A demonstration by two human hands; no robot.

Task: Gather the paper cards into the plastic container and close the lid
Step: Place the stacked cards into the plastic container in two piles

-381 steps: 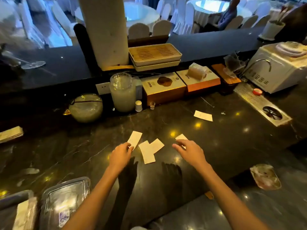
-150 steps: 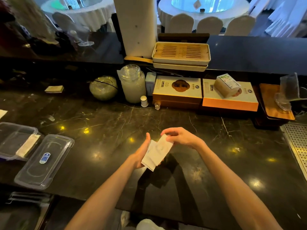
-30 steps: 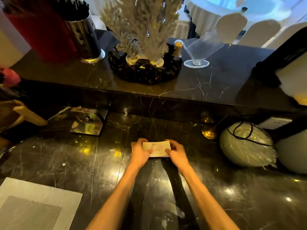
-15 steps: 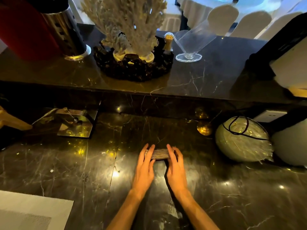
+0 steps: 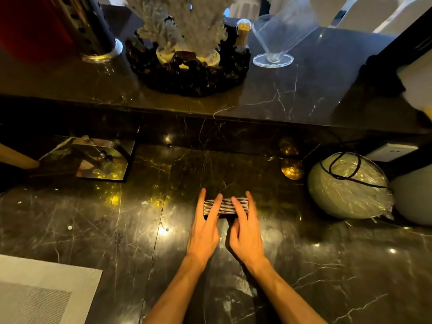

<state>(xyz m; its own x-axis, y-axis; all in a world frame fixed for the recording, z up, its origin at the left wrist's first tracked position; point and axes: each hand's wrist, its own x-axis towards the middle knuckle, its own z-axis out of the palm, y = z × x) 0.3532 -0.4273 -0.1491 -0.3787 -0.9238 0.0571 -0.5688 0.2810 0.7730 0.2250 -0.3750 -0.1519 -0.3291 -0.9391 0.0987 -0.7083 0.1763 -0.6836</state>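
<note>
- The stack of paper cards (image 5: 225, 206) stands on its long edge on the dark marble counter (image 5: 327, 265), a little right of the picture's centre, its many thin edges facing the camera as fine stripes
- The left hand (image 5: 203, 232) lies flat at the stack's 7 o'clock side, two fingers splayed in a V over its left end; whether the palm bears any weight cannot be told
- The right hand (image 5: 246, 233) mirrors it at 5 o'clock, fingers stretched over the right end, so the two hands sit close together and press the stack between and under them rather than closing round it
- Judged from this, the step in hand is squaring the gathered cards into one neat block; the gathering looks done, since no loose card shows on the counter in view
- The plastic container and its lid are nowhere in view, so packing and closing remain; perhaps half the task is left
- The next move calls for a firm pinch across both ends so that the block lifts without fanning or sliding, then a carry to wherever the container sits
- Outward from the stack: a round pale wrapped bowl (image 5: 349, 185) with a dark cord across it at 3 o'clock, a mirrored metal holder (image 5: 93, 160) at 10 o'clock, a woven placemat (image 5: 39, 293) at 8 o'clock
- On the raised ledge at 12 o'clock stand a white coral-like ornament (image 5: 184, 24) in a dark base and a clear tilted glass (image 5: 278, 40)
</note>
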